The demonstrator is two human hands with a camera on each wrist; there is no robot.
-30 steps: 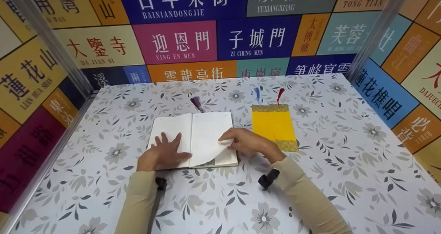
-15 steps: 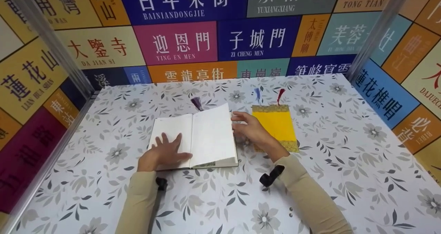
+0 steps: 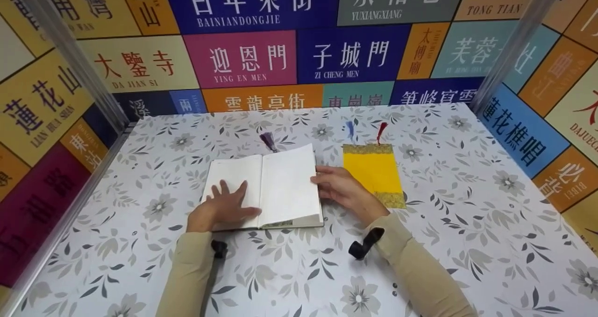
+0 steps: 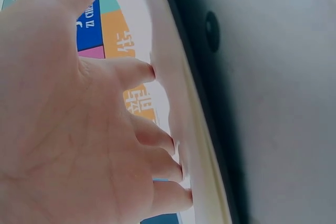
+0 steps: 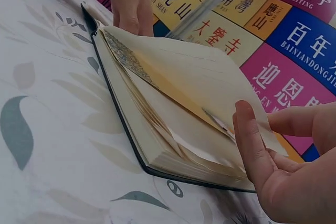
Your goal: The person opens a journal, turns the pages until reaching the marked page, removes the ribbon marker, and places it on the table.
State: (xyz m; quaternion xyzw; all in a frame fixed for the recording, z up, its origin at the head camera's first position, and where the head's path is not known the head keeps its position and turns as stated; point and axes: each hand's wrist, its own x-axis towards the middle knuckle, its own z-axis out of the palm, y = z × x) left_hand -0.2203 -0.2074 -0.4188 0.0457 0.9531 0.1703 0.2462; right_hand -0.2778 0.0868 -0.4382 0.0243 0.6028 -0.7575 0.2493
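Note:
A notebook [image 3: 290, 186] with blank white pages and a dark cover lies spread on the table. My left hand [image 3: 230, 205] rests on its left page, fingers spread; in the left wrist view the fingertips [image 4: 181, 198] touch the paper. At the right page's outer edge, my right hand [image 3: 343, 186] pinches a lifted page [image 5: 210, 72] between thumb and fingers. Under that page, in the right wrist view, shows a yellow sheet [image 5: 173, 95] with a grey patterned band. A purple tassel [image 3: 267, 141] sticks out beyond the notebook's top edge.
Right of the notebook lies a flat yellow piece [image 3: 371, 172] with gold patterned bands, partly behind my right hand. A red tassel [image 3: 382, 132] and a blue tassel [image 3: 350, 131] lie at its top. Colourful sign-printed walls [image 3: 247, 58] enclose the flower-patterned table [image 3: 289, 279].
The right page was curled up at its lower corner, then swung flatter over the notebook. My right hand moved to its outer edge and slightly down. My left hand has stayed put.

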